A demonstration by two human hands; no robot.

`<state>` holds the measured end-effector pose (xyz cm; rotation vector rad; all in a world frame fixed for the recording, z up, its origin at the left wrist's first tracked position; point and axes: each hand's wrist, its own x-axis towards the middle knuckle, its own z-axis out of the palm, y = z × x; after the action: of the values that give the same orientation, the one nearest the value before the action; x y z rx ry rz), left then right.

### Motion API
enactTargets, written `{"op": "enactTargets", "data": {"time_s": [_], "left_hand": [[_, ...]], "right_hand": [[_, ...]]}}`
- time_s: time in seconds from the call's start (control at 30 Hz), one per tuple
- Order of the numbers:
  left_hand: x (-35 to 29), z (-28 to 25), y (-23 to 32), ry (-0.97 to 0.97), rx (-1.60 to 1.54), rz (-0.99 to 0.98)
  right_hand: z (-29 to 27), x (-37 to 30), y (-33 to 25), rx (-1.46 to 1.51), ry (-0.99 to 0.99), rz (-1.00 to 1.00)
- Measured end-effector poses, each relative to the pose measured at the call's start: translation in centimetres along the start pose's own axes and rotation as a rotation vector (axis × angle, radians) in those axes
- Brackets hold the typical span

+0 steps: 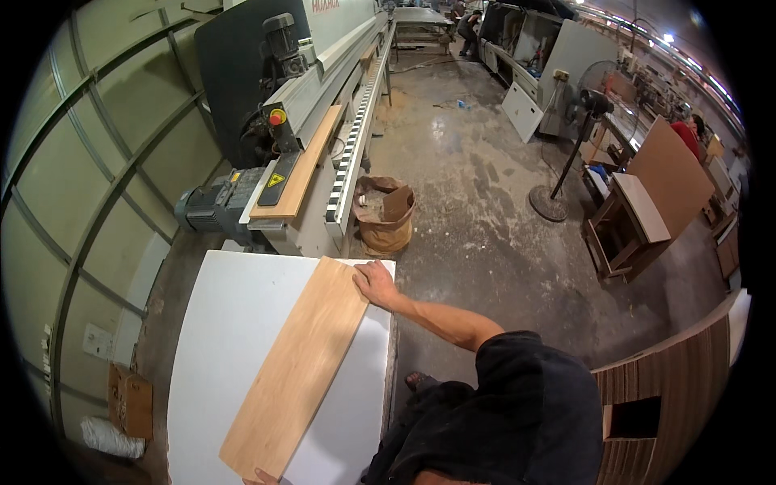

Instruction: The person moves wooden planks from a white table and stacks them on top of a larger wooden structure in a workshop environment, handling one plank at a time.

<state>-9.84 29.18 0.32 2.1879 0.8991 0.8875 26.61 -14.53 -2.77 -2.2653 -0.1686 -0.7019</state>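
A long, light wood-grain board lies aslant over a white-topped table. My right hand grips its far right corner, with the fingers over the edge. At the near end, my left hand holds the board's edge. Only a little of that hand shows, as the picture's lower rim cuts it off. Beyond the table, another wood-coloured strip rests along the side of a long machine with a red stop button.
Past the table's far right corner stands a brown sack with scraps inside. A pedestal fan and a wooden cabinet frame are on the right. Stacked brown panels lie behind my right side. A cardboard box sits at the left wall.
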Motion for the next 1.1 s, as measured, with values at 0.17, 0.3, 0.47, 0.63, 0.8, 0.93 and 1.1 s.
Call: {"op": "enactTargets", "data": {"time_s": [0.17, 0.3, 0.47, 0.63, 0.8, 0.93, 1.1], "left_hand": [[-0.5, -0.7, -1.5, -0.009, -0.049, -0.066], [-0.2, -0.6, 0.4, -0.029, -0.357, -0.073], [1.3, 1.7, 1.3, 0.157, -0.103, -0.196], [2.8, 4.1, 5.2, 0.056, -0.377, -0.258], [5.9, 8.5, 10.1, -0.149, -0.593, -0.336], [9.4, 14.5, 14.9, -0.172, -0.654, -0.46], [13.4, 21.3, 18.7, -0.464, -0.87, -0.603]], "right_hand": [[-1.3, 0.9, -0.7, 0.029, -0.196, 0.031], [-1.6, 3.0, -1.2, -0.132, -0.232, -0.131], [-1.1, 8.8, -4.9, -0.006, -0.205, -0.393], [5.1, 12.7, -9.1, 0.044, -0.295, -0.582], [9.1, 15.8, -8.9, -0.134, -0.394, -0.64], [10.1, 18.9, -4.8, -0.275, -0.247, -0.57], [8.3, 23.3, -1.6, -0.383, -0.374, -0.412]]}}
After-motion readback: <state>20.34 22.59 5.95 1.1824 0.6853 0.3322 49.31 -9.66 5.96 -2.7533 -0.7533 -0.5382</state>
